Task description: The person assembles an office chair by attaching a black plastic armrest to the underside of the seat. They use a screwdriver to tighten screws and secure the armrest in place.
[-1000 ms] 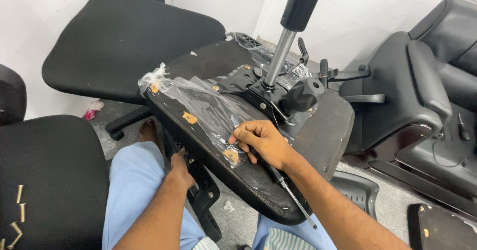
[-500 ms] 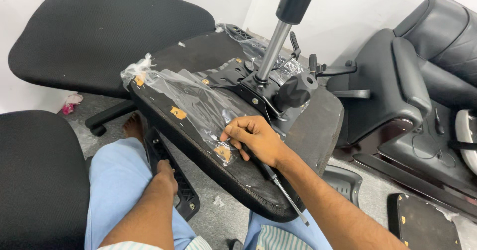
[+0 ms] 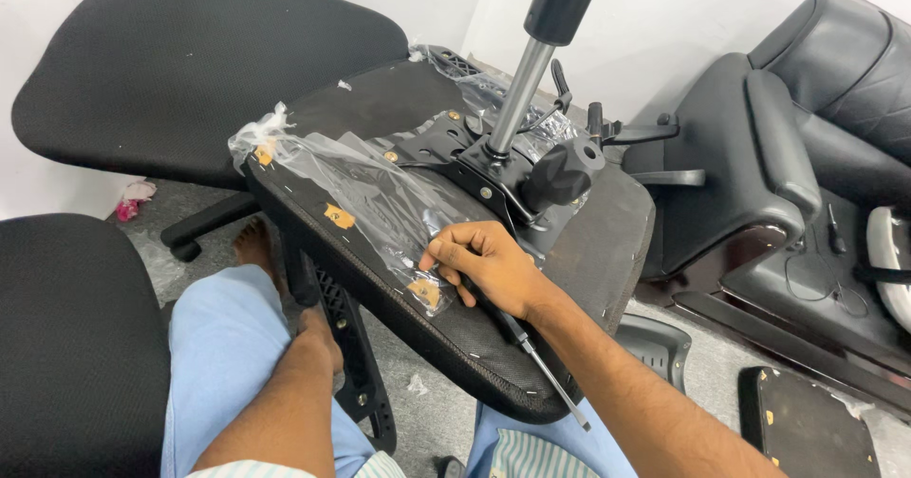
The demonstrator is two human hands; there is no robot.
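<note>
Seated, a person braces an upturned chair seat [image 3: 569, 279] across the lap. The left hand [image 3: 318, 331] grips its underside frame, fingers hidden. The right hand [image 3: 484, 264] pinches clear plastic wrap [image 3: 380, 193], a screwdriver [image 3: 531, 355] beneath it. Beyond rises the gas cylinder [image 3: 522, 89].

Left hand [image 3: 318, 331] mostly hidden under upturned seat [image 3: 569, 279]; grip unclear; gas-lift column [image 3: 553, 32] cut by top edge; screwdriver [image 3: 541, 369] handle buried in right hand [image 3: 484, 264]; tip covered by fingers; black panel [image 3: 807, 431] cut by bottom edge; black chair [image 3: 76, 345] cut by left edge.
</note>
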